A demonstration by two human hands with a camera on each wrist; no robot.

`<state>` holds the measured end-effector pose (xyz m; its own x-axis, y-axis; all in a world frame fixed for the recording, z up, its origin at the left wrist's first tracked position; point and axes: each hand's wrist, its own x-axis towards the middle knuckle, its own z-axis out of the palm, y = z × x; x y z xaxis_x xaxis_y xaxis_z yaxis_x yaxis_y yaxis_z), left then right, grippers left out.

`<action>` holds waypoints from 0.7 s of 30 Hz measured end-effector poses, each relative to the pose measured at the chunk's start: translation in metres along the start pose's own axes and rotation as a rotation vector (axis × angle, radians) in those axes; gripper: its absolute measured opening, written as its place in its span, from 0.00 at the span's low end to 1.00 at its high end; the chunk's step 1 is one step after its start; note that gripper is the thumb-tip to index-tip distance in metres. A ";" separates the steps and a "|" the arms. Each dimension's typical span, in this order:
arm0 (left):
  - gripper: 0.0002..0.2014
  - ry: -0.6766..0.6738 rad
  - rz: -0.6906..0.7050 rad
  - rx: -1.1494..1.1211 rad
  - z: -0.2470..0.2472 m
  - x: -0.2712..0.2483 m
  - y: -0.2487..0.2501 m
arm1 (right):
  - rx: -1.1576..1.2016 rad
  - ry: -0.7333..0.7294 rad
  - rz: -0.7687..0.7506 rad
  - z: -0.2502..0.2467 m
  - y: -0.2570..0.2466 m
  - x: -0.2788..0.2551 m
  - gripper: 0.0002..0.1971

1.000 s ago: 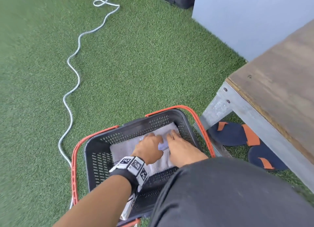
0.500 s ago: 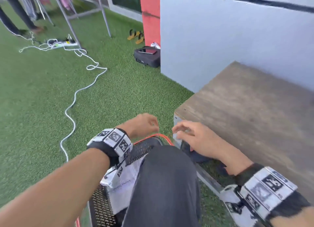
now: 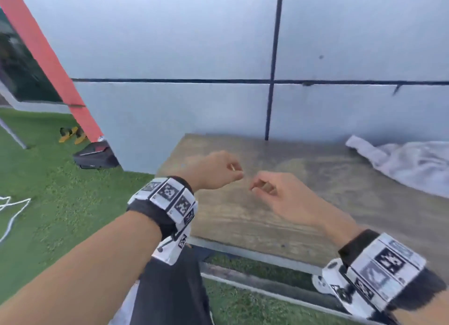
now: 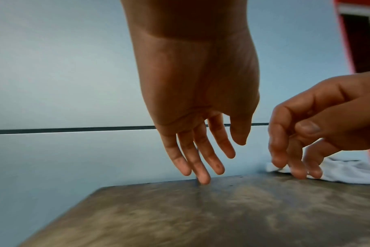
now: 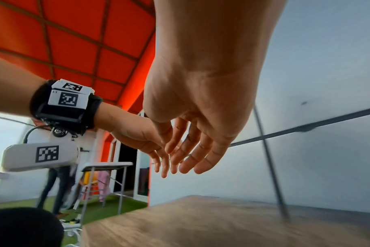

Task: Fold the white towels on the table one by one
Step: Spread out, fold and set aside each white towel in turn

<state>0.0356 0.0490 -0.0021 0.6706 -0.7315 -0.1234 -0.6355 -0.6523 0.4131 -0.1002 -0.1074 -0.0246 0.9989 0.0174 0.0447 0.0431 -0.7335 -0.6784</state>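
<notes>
A crumpled white towel (image 3: 410, 164) lies at the far right of the wooden table (image 3: 303, 203), also showing as a white heap (image 4: 349, 173) in the left wrist view. My left hand (image 3: 218, 171) hovers over the table's left part, empty, with its fingers (image 4: 201, 160) hanging loosely downward. Just to its right, my right hand (image 3: 274, 193) hovers empty as well, fingers (image 5: 192, 153) relaxed and slightly bent. The two hands nearly meet fingertip to fingertip, well left of the towel. In the right wrist view the left hand (image 5: 142, 138) sits behind the right one.
A pale panelled wall (image 3: 218, 57) stands right behind the table. Green artificial turf (image 3: 60, 203) covers the floor on the left, with a black bag (image 3: 96, 155), yellow sandals (image 3: 71, 135) and a white cable (image 3: 12, 210). My dark-clad knee (image 3: 170, 295) is below the table's front edge.
Both hands left the folded towel in the basket on the floor and rose over the table. My view swung up from the basket to the tabletop and wall.
</notes>
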 end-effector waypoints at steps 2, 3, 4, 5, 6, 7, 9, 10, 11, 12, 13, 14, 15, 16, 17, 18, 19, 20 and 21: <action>0.11 -0.036 0.084 0.012 0.022 0.030 0.042 | -0.048 0.055 0.079 -0.024 0.033 -0.030 0.05; 0.11 -0.054 0.114 0.017 0.034 0.042 0.063 | -0.076 0.085 0.120 -0.036 0.049 -0.045 0.05; 0.12 -0.076 0.144 0.019 0.047 0.051 0.082 | -0.095 0.115 0.158 -0.046 0.065 -0.059 0.06; 0.12 -0.099 0.175 0.022 0.061 0.061 0.101 | -0.104 0.144 0.203 -0.057 0.079 -0.072 0.06; 0.12 -0.120 0.208 0.023 0.075 0.069 0.118 | -0.101 0.178 0.254 -0.068 0.093 -0.085 0.06; 0.12 -0.143 0.232 0.026 0.089 0.079 0.135 | -0.099 0.212 0.308 -0.078 0.105 -0.096 0.05; 0.12 -0.173 0.261 0.025 0.117 0.097 0.165 | -0.104 0.273 0.392 -0.094 0.131 -0.117 0.05; 0.13 -0.176 0.270 0.023 0.131 0.108 0.177 | -0.112 0.302 0.427 -0.100 0.144 -0.125 0.04; 0.13 -0.171 0.277 0.014 0.144 0.119 0.189 | -0.124 0.332 0.461 -0.105 0.157 -0.133 0.04; 0.13 -0.162 0.286 -0.002 0.158 0.130 0.200 | -0.132 0.364 0.498 -0.109 0.169 -0.141 0.03; 0.13 -0.156 0.296 -0.016 0.170 0.140 0.210 | -0.128 0.395 0.535 -0.113 0.179 -0.148 0.04; 0.15 -0.155 0.305 -0.021 0.181 0.149 0.221 | -0.117 0.421 0.577 -0.117 0.189 -0.155 0.04; 0.17 -0.160 0.301 -0.012 0.190 0.158 0.231 | -0.111 0.437 0.620 -0.120 0.197 -0.159 0.05; 0.19 -0.167 0.294 0.007 0.199 0.167 0.242 | -0.109 0.444 0.659 -0.124 0.203 -0.163 0.06; 0.22 -0.169 0.287 0.030 0.207 0.175 0.252 | -0.107 0.451 0.686 -0.128 0.208 -0.166 0.06; 0.24 -0.167 0.282 0.052 0.214 0.184 0.260 | -0.104 0.459 0.702 -0.132 0.212 -0.168 0.07; 0.26 -0.159 0.280 0.069 0.220 0.193 0.268 | -0.107 0.469 0.713 -0.136 0.216 -0.170 0.07; 0.28 -0.146 0.282 0.078 0.225 0.202 0.273 | -0.115 0.479 0.724 -0.139 0.220 -0.172 0.07; 0.30 -0.131 0.286 0.084 0.230 0.212 0.277 | -0.127 0.484 0.737 -0.142 0.223 -0.173 0.07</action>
<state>-0.0865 -0.3322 -0.1214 0.4092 -0.9031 -0.1305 -0.8240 -0.4271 0.3723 -0.2668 -0.3705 -0.0794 0.6526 -0.7563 -0.0465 -0.6379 -0.5153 -0.5723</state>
